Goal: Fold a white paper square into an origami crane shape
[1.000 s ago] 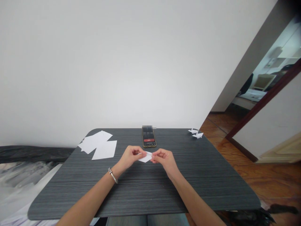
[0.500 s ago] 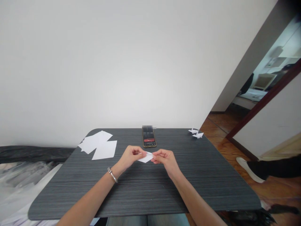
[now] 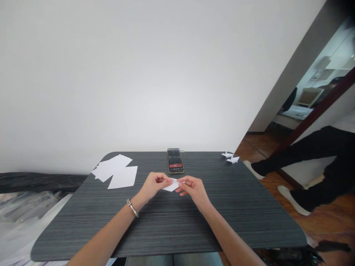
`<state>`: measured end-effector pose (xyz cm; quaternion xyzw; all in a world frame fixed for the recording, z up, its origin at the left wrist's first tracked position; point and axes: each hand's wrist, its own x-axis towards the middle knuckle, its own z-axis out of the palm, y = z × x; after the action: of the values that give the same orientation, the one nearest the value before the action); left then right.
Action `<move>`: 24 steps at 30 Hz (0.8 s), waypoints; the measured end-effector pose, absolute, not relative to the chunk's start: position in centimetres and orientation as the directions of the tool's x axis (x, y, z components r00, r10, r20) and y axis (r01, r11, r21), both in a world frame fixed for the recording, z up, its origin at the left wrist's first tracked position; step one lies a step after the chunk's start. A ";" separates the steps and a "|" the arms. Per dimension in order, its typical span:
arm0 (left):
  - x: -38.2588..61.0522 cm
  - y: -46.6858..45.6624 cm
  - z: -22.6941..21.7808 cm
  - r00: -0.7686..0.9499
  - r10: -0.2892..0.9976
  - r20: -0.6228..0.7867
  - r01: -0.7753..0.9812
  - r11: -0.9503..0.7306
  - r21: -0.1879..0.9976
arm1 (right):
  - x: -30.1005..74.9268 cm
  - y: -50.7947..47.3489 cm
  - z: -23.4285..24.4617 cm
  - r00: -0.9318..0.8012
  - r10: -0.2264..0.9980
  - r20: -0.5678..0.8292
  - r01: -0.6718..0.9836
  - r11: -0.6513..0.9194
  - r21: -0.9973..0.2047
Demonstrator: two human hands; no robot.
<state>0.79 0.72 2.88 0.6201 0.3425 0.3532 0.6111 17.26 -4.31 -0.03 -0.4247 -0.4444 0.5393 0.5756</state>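
Note:
A small folded piece of white paper (image 3: 172,186) is held above the middle of the dark table (image 3: 177,221). My left hand (image 3: 155,184) pinches its left side between thumb and fingers; a silver bracelet (image 3: 132,207) circles that wrist. On the paper's right corner, the thumb and fingers of my right hand (image 3: 192,187) are closed. The fingertips cover both ends of the paper. Just behind it, a phone (image 3: 175,162) with a lit screen stands near the table's back edge.
Several white paper sheets (image 3: 122,177) lie overlapping at the back left. Two folded paper cranes (image 3: 233,160) sit at the back right corner. A white wall (image 3: 166,92) rises behind the table. Right of the table, a person in black trousers (image 3: 318,155) is on the wooden floor.
My right fingers have shifted slightly on the paper's right corner, while my left hand stays about the same. Beyond the table, more of the person's legs has come into view.

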 end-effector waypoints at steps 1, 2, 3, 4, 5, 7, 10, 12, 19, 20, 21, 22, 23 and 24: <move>0.8 0.7 2.9 0.521 0.853 0.023 -0.011 -0.021 1.000 | 17.2 -4.3 0.0 0.035 0.998 0.054 -0.249 0.061 -0.966; 0.8 0.7 3.0 0.526 0.850 0.029 -0.016 -0.025 1.000 | 17.2 -4.3 0.1 0.047 0.997 0.054 -0.258 0.064 -0.964; 0.7 0.7 3.0 0.530 0.847 0.035 -0.019 -0.030 0.999 | 17.2 -4.3 0.1 0.056 0.997 0.053 -0.268 0.066 -0.961; 0.7 0.7 3.1 0.533 0.845 0.041 -0.023 -0.034 0.999 | 17.2 -4.3 0.2 0.064 0.997 0.053 -0.278 0.069 -0.958; 0.7 0.7 3.1 0.538 0.842 0.044 -0.028 -0.035 0.999 | 17.2 -4.4 0.3 0.070 0.996 0.053 -0.289 0.071 -0.955; 0.6 0.8 3.1 0.538 0.842 0.041 -0.033 -0.027 0.999 | 17.2 -4.4 0.4 0.074 0.996 0.055 -0.306 0.076 -0.949; 0.5 0.8 3.1 0.540 0.841 0.034 -0.047 -0.010 0.999 | 17.2 -4.4 0.6 0.073 0.995 0.067 -0.318 0.087 -0.944; 0.4 0.9 3.1 0.548 0.836 0.034 -0.052 -0.007 0.999 | 17.1 -4.5 0.6 0.073 0.994 0.076 -0.319 0.096 -0.943; 0.4 1.0 3.0 0.584 0.811 0.043 -0.048 -0.018 0.999 | 17.1 -4.5 0.3 0.098 0.988 0.121 -0.248 0.142 -0.958; 0.3 1.0 3.0 0.594 0.803 0.038 -0.050 -0.010 0.999 | 17.1 -4.5 0.3 0.106 0.986 0.133 -0.231 0.154 -0.961; 0.3 0.9 3.0 0.602 0.798 0.030 -0.054 0.002 0.999 | 17.1 -4.5 0.3 0.110 0.984 0.143 -0.211 0.164 -0.964; 0.3 0.9 3.1 0.607 0.795 0.017 -0.055 0.021 0.998 | 17.1 -4.5 0.3 0.113 0.982 0.153 -0.188 0.172 -0.967; 0.3 0.8 3.1 0.605 0.797 -0.003 -0.052 0.043 0.998 | 17.0 -4.6 0.2 0.113 0.980 0.163 -0.161 0.180 -0.970; 0.3 0.8 3.1 0.598 0.801 -0.026 -0.048 0.068 0.997 | 17.0 -4.6 0.2 0.109 0.978 0.176 -0.131 0.190 -0.973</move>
<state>0.32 0.79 3.14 0.6024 0.3128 0.3214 0.6603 17.04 -4.61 0.18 -0.4390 -0.4827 0.4607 0.6017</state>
